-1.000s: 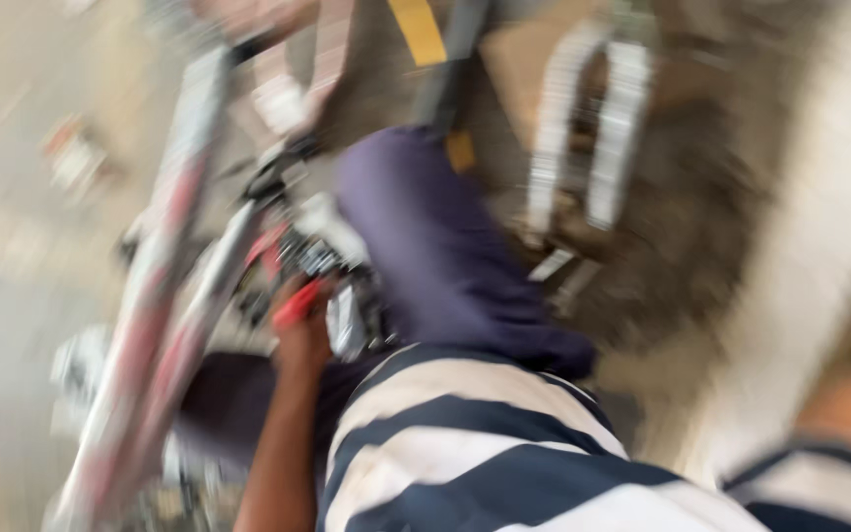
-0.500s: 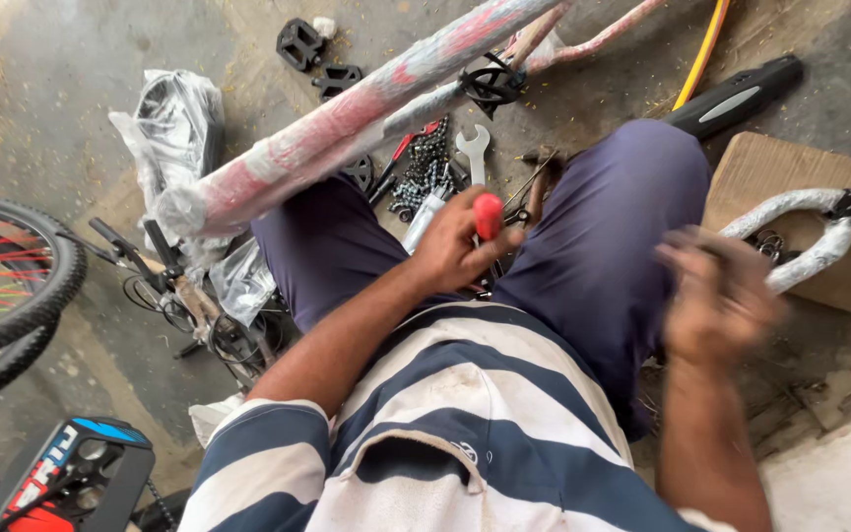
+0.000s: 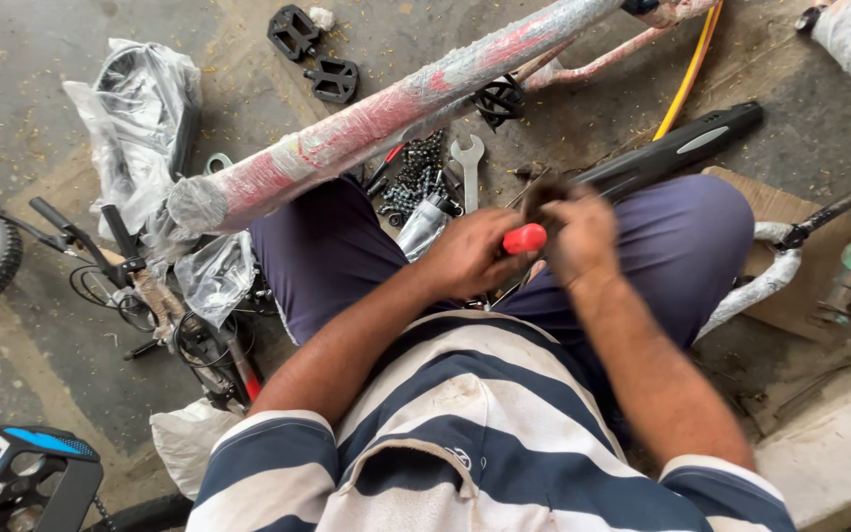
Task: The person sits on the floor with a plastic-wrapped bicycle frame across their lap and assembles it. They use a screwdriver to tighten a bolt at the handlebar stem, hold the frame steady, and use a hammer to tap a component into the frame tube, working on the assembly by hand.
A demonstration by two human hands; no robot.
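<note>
Gripping red-handled tool (image 3: 524, 238), left hand (image 3: 470, 254); right hand (image 3: 581, 234) perhaps touching

A crumpled clear plastic bag (image 3: 135, 118) lies on the concrete floor at the upper left, its film greyish white around something dark. A red-and-white bicycle frame tube in clear protective wrap (image 3: 386, 116) slants across the top of the scene, and a smaller wad of clear plastic film (image 3: 214, 276) sits just below its near end. A flattened brown cardboard sheet (image 3: 800, 246) lies at right. At the lower left corner stands a black panel with blue, white and red printed graphics (image 3: 12, 478).
</note>
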